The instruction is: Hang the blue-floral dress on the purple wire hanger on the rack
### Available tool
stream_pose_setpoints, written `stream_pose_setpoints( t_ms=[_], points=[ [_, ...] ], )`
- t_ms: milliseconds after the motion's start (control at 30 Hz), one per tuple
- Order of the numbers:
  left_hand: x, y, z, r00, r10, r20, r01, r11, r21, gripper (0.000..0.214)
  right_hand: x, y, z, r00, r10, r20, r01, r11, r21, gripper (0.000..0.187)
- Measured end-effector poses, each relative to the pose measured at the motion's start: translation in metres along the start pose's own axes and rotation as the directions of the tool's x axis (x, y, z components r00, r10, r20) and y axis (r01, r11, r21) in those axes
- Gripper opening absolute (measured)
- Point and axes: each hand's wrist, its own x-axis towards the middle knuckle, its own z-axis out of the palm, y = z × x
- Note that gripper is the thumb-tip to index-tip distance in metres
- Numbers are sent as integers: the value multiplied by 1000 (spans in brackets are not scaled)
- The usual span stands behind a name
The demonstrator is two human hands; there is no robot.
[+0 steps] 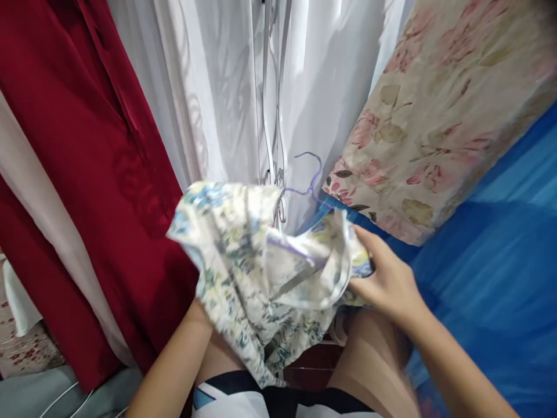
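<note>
Hanger (311,188) partly inside floral garment (243,249) pinched by right hand (389,276), left hand hidden, grip unclear

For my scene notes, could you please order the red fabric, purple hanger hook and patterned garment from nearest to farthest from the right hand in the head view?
1. Patterned garment: held by the right hand.
2. Purple hanger hook: above the garment's neckline.
3. Red fabric: at the view's left.
</note>
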Motion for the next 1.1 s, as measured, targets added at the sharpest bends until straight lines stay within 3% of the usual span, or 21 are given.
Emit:
stream_pose_setpoints(
  t_ms=[100,200,267,367,433,500,533,567,600,633,667,700,733,767,800,867,967,1100],
  points=[
    [-10,-31,-21,994,10,-107,-25,989,-145,74,27,8,-11,999,46,-20,-47,996,-70,82],
    [-27,-67,-27,956,42,-291,-106,972,-208,58,53,0,-15,994,-77,72,83,993,-89,82],
    [-41,-92,-27,928,26,-371,-106,975,-196,58,61,-3,-17,980,-149,134,162,982,-92,87],
    [-65,-130,-26,912,-19,-411,-62,981,-183,55,54,3,-22,957,-227,179,238,970,-42,92],
    [-78,-151,-27,892,-50,-449,-21,988,-152,53,35,8,-21,959,-256,125,256,967,18,84],
    [-88,-163,-28,879,-81,-470,28,992,-119,51,2,5,-10,986,-143,-82,151,984,100,66],
    [-92,-167,-27,882,-93,-462,46,993,-112,49,-19,0,0,976,-13,-218,50,984,169,52],
    [-95,-168,-27,889,-96,-447,53,993,-110,49,-43,-8,14,917,174,-360,-74,959,275,43],
    [-97,-167,-26,896,-93,-434,51,993,-108,49,-68,-17,30,807,367,-462,-177,897,404,35],
    [-98,-166,-25,900,-86,-428,46,994,-103,49,-93,-27,49,716,530,-454,-282,814,507,25],
    [-100,-163,-24,903,-80,-422,43,994,-96,49,-115,-37,68,728,622,-287,-395,723,566,20],
    [-101,-159,-23,906,-78,-417,45,995,-89,50,-134,-46,87,784,621,29,-514,622,591,22],
    [-103,-155,-21,908,-82,-410,52,995,-82,49,-147,-53,105,782,535,320,-606,530,594,28],
    [-104,-151,-21,910,-90,-404,65,995,-75,49,-154,-58,120,756,447,478,-654,483,582,32],
    [-106,-148,-20,913,-96,-397,76,995,-67,49,-155,-61,133,744,358,564,-664,484,569,35],
    [-108,-143,-20,915,-92,-394,80,996,-47,49,-144,-62,148,766,249,593,-621,527,580,37],
    [-109,-143,-21,899,-39,-436,33,999,-21,52,-121,-61,152,796,190,575,-571,555,606,39],
    [-111,-150,-18,787,79,-612,-42,996,74,50,-123,-66,147,768,257,587,-636,415,650,32]
  ],
)
